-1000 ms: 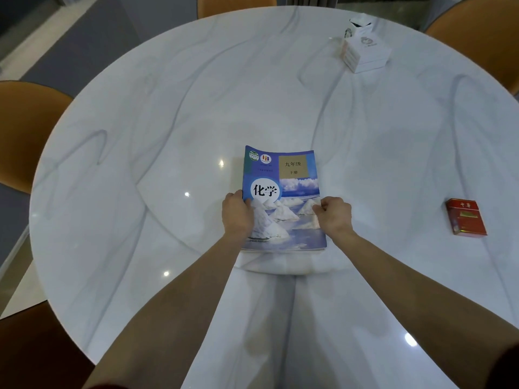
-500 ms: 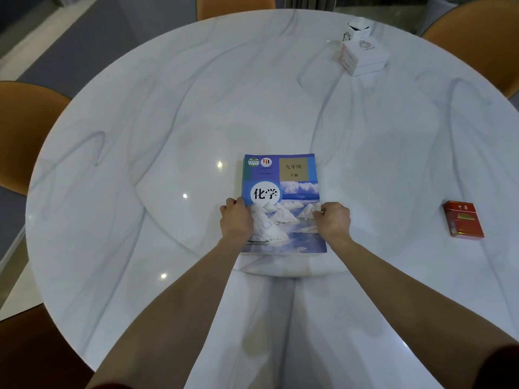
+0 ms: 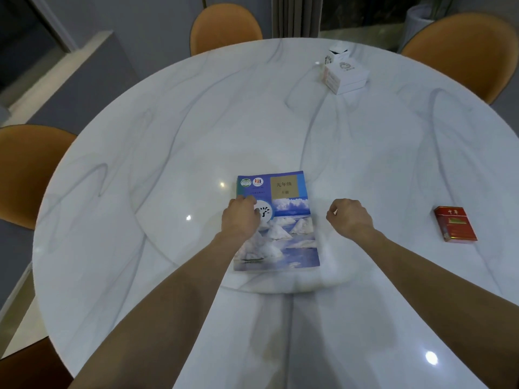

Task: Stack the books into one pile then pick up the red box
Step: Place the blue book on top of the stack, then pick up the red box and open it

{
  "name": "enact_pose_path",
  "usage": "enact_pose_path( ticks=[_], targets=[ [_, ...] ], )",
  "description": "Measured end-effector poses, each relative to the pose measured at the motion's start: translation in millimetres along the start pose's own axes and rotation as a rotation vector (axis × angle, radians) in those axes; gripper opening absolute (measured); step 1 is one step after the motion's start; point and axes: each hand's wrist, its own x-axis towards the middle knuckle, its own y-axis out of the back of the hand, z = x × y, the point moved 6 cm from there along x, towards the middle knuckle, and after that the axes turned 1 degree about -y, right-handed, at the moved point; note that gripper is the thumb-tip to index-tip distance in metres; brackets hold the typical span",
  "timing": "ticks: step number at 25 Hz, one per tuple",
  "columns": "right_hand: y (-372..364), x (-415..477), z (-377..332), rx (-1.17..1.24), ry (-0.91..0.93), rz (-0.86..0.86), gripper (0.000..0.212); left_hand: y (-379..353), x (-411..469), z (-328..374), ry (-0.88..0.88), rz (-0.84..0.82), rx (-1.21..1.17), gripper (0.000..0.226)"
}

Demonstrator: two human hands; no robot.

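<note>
The pile of books (image 3: 283, 220) lies flat on the white marbled round table (image 3: 168, 136), a little nearer than the table's middle, with a blue chemistry textbook on top; its cover shows white mounds, water and clouds. How many books lie beneath the top one cannot be told from this angle.

The left hand (image 3: 241, 217) rests over the pile's left edge at about 9 o'clock of the cover, knuckles up and fingers curled downward onto the cover near the round white title badge. It touches the book, but whether it grips the edge or only presses on it cannot be told.

The right hand (image 3: 348, 217) is just off the pile's right edge, at about 3 o'clock of it, apart from the book. Its fingers are loosely curled inward, half closed, and nothing is in them.

The red box (image 3: 455, 223) lies flat on the table farther out at 3 o'clock, well apart from the right hand and untouched, its gold-lettered face up.

At about 1 o'clock, near the table's far rim, sits a white box (image 3: 346, 75) with a smaller white carton (image 3: 337, 55) just behind it. Orange chairs (image 3: 226, 28) stand around the table.
</note>
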Motion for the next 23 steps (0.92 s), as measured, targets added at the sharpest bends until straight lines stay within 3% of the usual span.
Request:
enact_pose_path(
  ticks=[6,12,23],
  targets=[
    [53.3,7.0,58.7,-0.106,0.049,0.123,0.029,-8.3,17.5,108.0,-0.297,-0.048,0.097,0.027],
    [98.0,8.8,158.8,-0.174,-0.077,0.185,0.026,-58.9,17.1,238.4,-0.569,-0.146,0.217,0.039],
    [81.8,29.9,307.8,0.171,-0.447,0.194,0.038,-173.2,9.2,392.4,-0.838,-0.334,0.125,0.065]
  ],
)
